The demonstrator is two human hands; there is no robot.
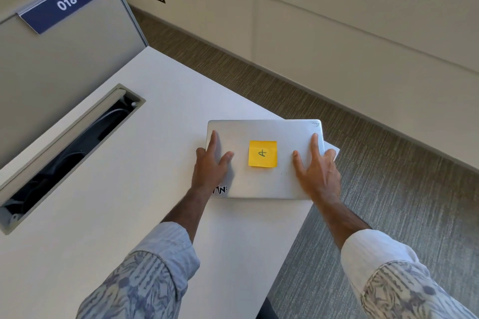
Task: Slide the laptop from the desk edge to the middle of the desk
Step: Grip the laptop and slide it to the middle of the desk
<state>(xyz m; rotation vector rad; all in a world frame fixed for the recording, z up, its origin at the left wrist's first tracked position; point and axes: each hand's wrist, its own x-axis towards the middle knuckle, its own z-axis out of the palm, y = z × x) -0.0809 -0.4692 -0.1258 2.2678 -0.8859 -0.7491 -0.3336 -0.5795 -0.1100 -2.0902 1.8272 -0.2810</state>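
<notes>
1. Head view: the laptop (264, 160) lies closed at the right corner of the counter (116, 189), and its far right corner hangs a little over the counter edge, above the carpet.
2. My left hand (211, 168) rests on the left part of the lid and my right hand (317, 171) on the right part. The fingers (314, 141) of both are spread and flat; they press on the lid and are not clenched around anything, though some fingers of each hand curl over a side edge.
3. The long axis of the laptop runs from left to right, between my two hands. Both hands are equally near, one at each end.
4. The middle of the counter is to my left, toward the cable slot (70, 155). So I judge the push must go leftward, along the long axis.
5. The laptop is silver and thin, with a yellow sticky note (262, 153) in the middle of the lid and a dark sticker (219, 190) at the near left corner, partly under my wrist.
</notes>
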